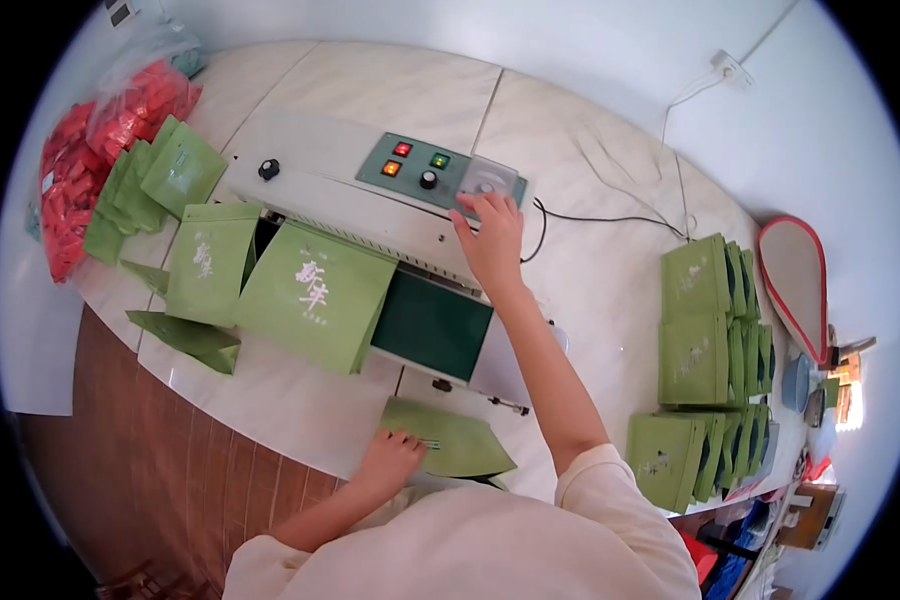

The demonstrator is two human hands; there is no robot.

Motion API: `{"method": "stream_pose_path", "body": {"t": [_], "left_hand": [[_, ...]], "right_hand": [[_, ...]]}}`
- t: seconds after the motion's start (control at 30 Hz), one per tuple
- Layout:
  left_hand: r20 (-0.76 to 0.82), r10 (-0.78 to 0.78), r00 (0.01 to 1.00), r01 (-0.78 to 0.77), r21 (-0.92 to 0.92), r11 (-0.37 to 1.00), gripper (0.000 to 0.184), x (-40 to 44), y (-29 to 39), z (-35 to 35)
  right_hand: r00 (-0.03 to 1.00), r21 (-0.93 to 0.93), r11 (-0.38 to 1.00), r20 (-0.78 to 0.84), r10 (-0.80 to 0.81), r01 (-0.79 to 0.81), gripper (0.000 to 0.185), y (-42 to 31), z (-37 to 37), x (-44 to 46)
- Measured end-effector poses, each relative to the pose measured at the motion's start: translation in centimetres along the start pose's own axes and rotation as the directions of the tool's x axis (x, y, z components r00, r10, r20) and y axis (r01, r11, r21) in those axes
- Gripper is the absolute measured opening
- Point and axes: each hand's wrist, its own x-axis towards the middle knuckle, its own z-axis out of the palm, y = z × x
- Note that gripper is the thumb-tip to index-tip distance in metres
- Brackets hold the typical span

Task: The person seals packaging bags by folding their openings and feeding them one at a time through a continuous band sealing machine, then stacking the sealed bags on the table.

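A bag-sealing machine lies across the table, with lit red, orange and green switches on its control panel. My right hand is at the panel's right end, fingers apart, the tips at a clear-covered dial. Close to my body, my left hand grips the edge of a green paper bag that lies tilted at the table's front. On the machine's dark green conveyor belt, another green bag with white lettering stands under the sealing head. A second lettered bag is just left of it.
More green bags and clear sacks of red packets sit at the left. Rows of upright green bags stand on the right, beside a red-rimmed oval object. A black cord runs across the table behind the machine.
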Motion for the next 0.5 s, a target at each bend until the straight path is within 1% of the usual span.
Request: {"method": "stream_pose_path", "body": {"t": [0.03,0.07,0.13,0.17,0.23,0.27,0.5], "left_hand": [[0.003,-0.021,1.0,0.021,-0.033,0.999,0.024,0.1,-0.8,0.2],[0.006,-0.02,1.0,0.02,-0.044,0.999,0.024,0.2,-1.5,0.3],[0.002,0.02,1.0,-0.019,-0.159,0.987,0.023,0.3,-2.2,-0.3],[0.007,0.023,1.0,-0.021,-0.17,0.985,0.023,0.6,-2.4,0.1],[0.067,0.046,0.997,-0.033,-0.18,0.983,0.02,1.1,-2.7,1.2],[0.073,0.057,0.996,-0.042,-0.197,0.979,0.02,1.4,-2.9,1.8],[0.038,0.093,0.995,-0.083,-0.217,0.973,0.014,1.8,-3.4,2.9]], "right_hand": [[0.998,-0.079,0.996,-0.055,-0.038,0.034,0.02,0.2,1.5,1.2],[0.998,-0.083,0.996,-0.045,-0.035,0.031,0.02,0.5,2.8,2.1],[1.0,-0.224,0.974,0.001,0.014,-0.013,0.027,0.5,4.6,3.4],[1.0,-0.242,0.97,-0.015,-0.003,0.0,0.029,1.1,5.5,3.7],[1.0,-0.253,0.967,0.014,0.021,-0.017,0.027,1.2,6.3,4.2],[0.998,-0.259,0.965,0.036,0.043,-0.032,0.026,1.3,6.5,4.3],[0.996,-0.263,0.963,0.048,0.071,-0.055,0.02,1.2,6.9,4.6]]}}
